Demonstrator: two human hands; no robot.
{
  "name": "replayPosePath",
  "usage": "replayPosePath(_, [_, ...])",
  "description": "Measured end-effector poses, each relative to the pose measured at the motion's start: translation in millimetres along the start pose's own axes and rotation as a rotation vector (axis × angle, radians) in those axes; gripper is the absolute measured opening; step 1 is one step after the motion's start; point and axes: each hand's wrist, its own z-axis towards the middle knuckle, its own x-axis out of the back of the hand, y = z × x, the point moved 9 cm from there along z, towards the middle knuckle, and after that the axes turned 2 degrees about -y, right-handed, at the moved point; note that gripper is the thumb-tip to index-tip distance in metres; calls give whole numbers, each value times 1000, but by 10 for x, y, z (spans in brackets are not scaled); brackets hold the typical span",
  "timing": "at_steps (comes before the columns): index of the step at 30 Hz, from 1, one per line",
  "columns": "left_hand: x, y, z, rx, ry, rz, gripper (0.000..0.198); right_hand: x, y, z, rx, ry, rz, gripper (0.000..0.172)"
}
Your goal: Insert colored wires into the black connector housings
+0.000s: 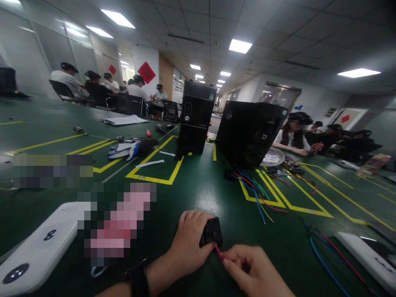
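Observation:
My left hand [190,233] is closed over a small black plastic block [216,232], its fingers across the top and the thumb along the near edge. A short red wire [218,250] runs from the block's near side toward my right hand [247,264]. That hand pinches the wire between thumb and forefinger. Whether the wire's far end sits inside the block or only touches it, I cannot tell. The block's left part is hidden under my left hand.
Two black computer towers [198,119] stand ahead. Loose coloured wires [258,194] lie before the right one, with more wires [328,247] at the right. A white device [46,243] lies left, gloves [126,149] farther back. People sit at tables behind, one person [295,134] at right.

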Motion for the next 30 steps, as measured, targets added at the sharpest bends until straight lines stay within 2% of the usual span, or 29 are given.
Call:
replayPosePath(4, [-4, -5, 1, 5, -1, -5, 36, 166, -8, -11, -28, 48, -172, 31])
replayPosePath(7, [-7, -1, -1, 1, 0, -8, 36, 250, -38, -31, -44, 103, -161, 34])
replayPosePath(13, [7, 14, -3, 3, 0, -7, 36, 80, -69, -23, 13, 77, 82, 39])
replayPosePath(17, [14, 24, -1, 2, 5, -16, 36, -54, -104, -23, 79, -15, -18, 32])
replayPosePath(20, [14, 25, 0, -2, 12, -16, 38, -44, -85, -26, 61, -39, -129, 27])
replayPosePath(23, [5, 13, -1, -10, 15, -11, 36, 68, -65, -28, 16, 8, -187, 29])
replayPosePath(26, [1, -14, -2, -6, 22, -15, 35, 191, -108, -44, 38, 98, -150, 32])
replayPosePath(30, [6, -18, -6, -11, 33, -24, 34, 187, -158, -70, 104, 143, -71, 35])
